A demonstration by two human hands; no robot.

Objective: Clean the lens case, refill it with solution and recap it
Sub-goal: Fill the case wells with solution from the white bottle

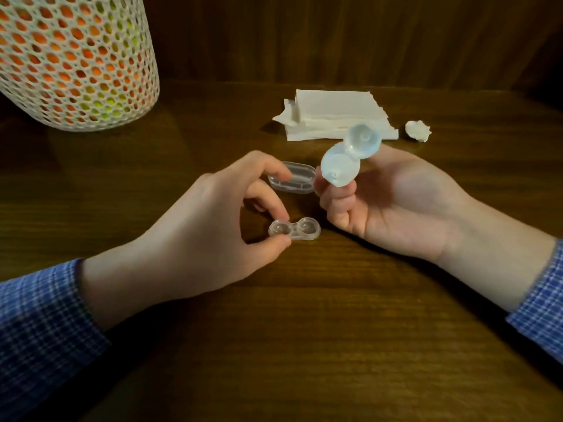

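The clear plastic two-well lens case base [294, 229] lies flat on the dark wooden table [304, 330], its long axis running left to right across the view, both wells facing up. The left hand [195, 239] pinches the base's left-hand well between thumb and a curled finger, pinning it to the wood, so this hand is the nearer one and already has hold of it. Just to the right and a little above, the right hand [390, 202] is raised off the table, palm towards the camera, with its fingers curled round the pale blue translucent double cap [350, 156], whose two joined discs stand tilted upward and away. The cap is near the base but not touching it; its own long axis stands steeply, well off the base's line, so recapping would likely call for turning it down and level over the wells. Whether the wells hold solution cannot be told. Behind the hands lie a small clear oblong plastic box [294, 178], a stack of white paper tissues [332, 114], a crumpled white wad [418, 130] and a white mesh-covered lamp [73, 59].
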